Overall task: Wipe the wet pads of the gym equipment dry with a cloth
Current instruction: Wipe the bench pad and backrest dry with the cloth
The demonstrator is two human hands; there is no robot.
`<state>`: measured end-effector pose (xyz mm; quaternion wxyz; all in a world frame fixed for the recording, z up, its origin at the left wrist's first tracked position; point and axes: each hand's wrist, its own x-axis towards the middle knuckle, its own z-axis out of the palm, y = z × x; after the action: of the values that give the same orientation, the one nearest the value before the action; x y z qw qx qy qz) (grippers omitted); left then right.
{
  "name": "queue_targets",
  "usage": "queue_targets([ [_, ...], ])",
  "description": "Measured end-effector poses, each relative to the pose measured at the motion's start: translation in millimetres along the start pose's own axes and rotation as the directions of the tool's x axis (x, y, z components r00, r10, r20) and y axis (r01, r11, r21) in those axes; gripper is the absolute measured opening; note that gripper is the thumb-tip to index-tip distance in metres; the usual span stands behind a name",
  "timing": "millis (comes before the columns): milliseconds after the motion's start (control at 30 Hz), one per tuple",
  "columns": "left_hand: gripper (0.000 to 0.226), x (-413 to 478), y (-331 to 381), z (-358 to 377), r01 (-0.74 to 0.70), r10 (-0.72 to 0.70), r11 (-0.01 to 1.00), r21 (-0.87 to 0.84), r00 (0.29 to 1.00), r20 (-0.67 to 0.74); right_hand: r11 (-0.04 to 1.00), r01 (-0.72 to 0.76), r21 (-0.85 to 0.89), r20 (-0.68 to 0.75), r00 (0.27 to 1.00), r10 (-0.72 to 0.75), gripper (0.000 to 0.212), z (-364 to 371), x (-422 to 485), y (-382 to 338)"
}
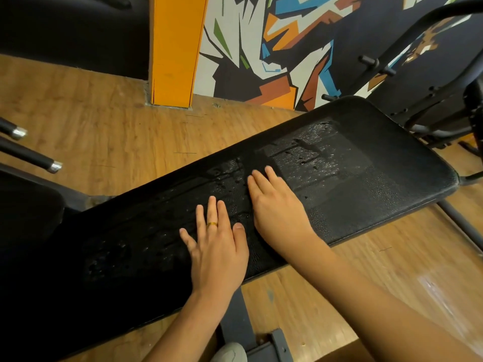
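A long black padded bench (379, 184) runs from the lower left to the upper right of the head view. Water drops and wet streaks glisten on its middle and right part. My left hand (217, 246) lies flat on the pad near its front edge, fingers straight and spread, a gold ring on one finger. My right hand (277, 205) lies flat just right of it, fingers together and pointing up-left onto the wet patch. Neither hand holds anything. No cloth is in view.
The bench stands on a wooden floor (104, 131). A grey metal bench frame (235, 325) shows below the pad. Two black bars with silver ends (34, 158) jut in at the left. A black machine frame (428, 100) stands at the right, before a painted wall and an orange pillar (175, 48).
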<state>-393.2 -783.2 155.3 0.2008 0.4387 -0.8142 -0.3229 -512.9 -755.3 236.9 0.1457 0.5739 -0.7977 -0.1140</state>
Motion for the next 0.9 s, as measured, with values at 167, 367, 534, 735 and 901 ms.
queue_targets([
  [167, 0.071, 1, 3, -1, 0.013, -0.013, 1.0, -0.004, 1.0, 0.005, 0.996, -0.075, 0.045, 0.049, 0.996, 0.073, 0.042, 1, 107, -7],
  [367, 0.069, 0, 2, -2, 0.021, -0.021, 1.0, 0.005, 1.0, 0.003, 0.995, -0.075, 0.067, 0.02, 0.997, 0.074, 0.049, -3, 93, -4],
  [534, 0.068, -1, 1, 0, 0.011, -0.011, 1.0, -0.002, 1.0, 0.009, 0.993, -0.056, 0.108, 0.025, 0.998, 0.054, 0.062, -13, -19, -1],
  [735, 0.072, -1, 0, -1, 0.001, -0.001, 1.0, 0.003, 1.0, 0.004, 0.996, -0.056, 0.074, -0.045, 0.997, 0.059, 0.056, 0, -42, 2],
  [901, 0.071, 0, 1, -2, 0.013, -0.013, 1.0, 0.0, 1.0, 0.006, 0.999, -0.051, 0.019, 0.027, 0.998, 0.05, 0.051, 2, 51, -2],
])
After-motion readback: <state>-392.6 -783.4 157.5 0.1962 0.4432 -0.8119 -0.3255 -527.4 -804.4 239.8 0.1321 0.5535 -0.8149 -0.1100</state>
